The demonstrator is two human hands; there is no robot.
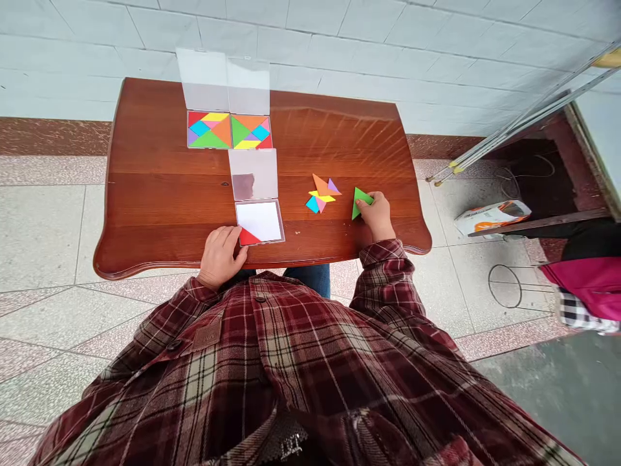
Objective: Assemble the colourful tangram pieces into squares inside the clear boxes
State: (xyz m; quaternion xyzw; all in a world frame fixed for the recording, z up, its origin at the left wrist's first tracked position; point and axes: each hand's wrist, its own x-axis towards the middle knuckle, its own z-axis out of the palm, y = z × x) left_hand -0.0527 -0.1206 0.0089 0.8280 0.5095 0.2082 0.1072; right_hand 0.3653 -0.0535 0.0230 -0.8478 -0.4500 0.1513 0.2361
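My right hand [377, 217] grips a green triangle tangram piece [359, 202] at the right part of the table, thumb on top of it. My left hand [220, 254] lies at the left side of an open tangram case [282, 226], fingers stretched out, fingertips at the case's edge. Inside that case a red triangle [248, 237] sits in the near left corner on a white base [262, 219]. Between the case and my right hand is a loose pile of pieces: an orange triangle [324, 186], a purple triangle [332, 186], a yellow parallelogram [325, 197], a blue square [312, 204] and a pink triangle [321, 205].
Two filled tangram cases, a left one [209, 130] and a right one [251, 132], lie side by side at the back with clear lids raised. The wooden table [160, 207] stands near a tiled wall [315, 55]. A white-and-orange bag [492, 218] is on the floor at right.
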